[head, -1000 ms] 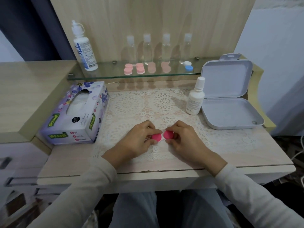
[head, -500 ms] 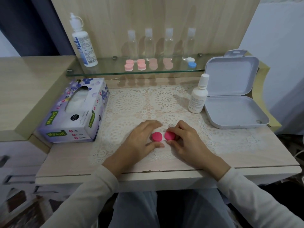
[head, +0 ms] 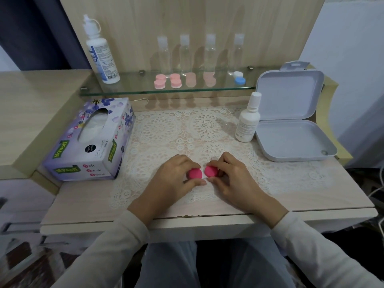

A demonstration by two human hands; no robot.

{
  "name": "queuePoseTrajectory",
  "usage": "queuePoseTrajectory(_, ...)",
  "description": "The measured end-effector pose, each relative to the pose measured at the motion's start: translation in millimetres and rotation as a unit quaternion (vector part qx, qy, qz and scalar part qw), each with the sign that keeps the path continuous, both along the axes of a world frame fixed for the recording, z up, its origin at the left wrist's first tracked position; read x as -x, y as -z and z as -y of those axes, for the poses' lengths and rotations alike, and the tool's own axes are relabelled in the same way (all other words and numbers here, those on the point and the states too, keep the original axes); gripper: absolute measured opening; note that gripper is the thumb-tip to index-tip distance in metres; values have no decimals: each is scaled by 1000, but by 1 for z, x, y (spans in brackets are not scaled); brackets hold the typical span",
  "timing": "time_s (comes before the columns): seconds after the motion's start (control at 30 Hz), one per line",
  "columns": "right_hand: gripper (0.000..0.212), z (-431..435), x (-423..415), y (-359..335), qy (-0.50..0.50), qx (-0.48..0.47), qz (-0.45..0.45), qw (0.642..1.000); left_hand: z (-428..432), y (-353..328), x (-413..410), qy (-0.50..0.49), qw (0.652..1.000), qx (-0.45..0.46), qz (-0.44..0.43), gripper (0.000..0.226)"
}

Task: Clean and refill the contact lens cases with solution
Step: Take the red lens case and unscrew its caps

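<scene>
Pale wood-grain tabletop (head: 311, 196), white lace mat (head: 160, 129) over its middle. Back panel (head: 259, 21) in the same pale wood stands upright behind it. Glass shelf (head: 135, 88) on small metal pegs runs across the panel, just above the tabletop. Left: higher beige side unit (head: 37, 104), top roughly level with the shelf, drawers (head: 18, 204) below. Right: curved yellowish side board (head: 332, 90), then white wall (head: 349, 48). Top left: dark blue curtain or panel (head: 41, 34), can't tell which. White cables (head: 376, 192) at the right edge. Floor (head: 20, 262) lower left dark, blurred. Light soft and even, shadows weak
</scene>
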State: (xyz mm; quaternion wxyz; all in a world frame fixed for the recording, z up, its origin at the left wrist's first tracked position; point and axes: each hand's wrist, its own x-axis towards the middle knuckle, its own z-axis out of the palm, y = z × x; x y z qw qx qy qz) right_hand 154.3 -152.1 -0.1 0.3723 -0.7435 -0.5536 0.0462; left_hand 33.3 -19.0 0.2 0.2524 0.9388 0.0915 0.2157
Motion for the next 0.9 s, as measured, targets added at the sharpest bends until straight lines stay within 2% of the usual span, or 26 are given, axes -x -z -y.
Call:
queuePoseTrajectory(0.2, 22, 0, 0, -1, -1, 0, 2, 1000, -6, -3, 4, 80, 997, 10, -11, 35)
queuePoseTrajectory(0.37, 23, 1, 0, -1, 7, 2, -3, 1000, -2, -1, 3, 9, 1000, 19, 10, 47)
queuePoseTrajectory(0.5, 25, 0, -1, 0, 8, 5, -5, 1000, -7, -7, 8, -26, 997, 22, 65, 42)
queuePoseTrajectory(0.73, 26, 1, 1, 1, 15, 8, 4, 1000, -28, 5, 34, -66, 998, -12, 5, 52)
queuePoseTrajectory(0.9, 25, 0, 3, -1, 26, 5, 7, 1000, -13, 0, 16, -48, 999, 25, -6, 63)
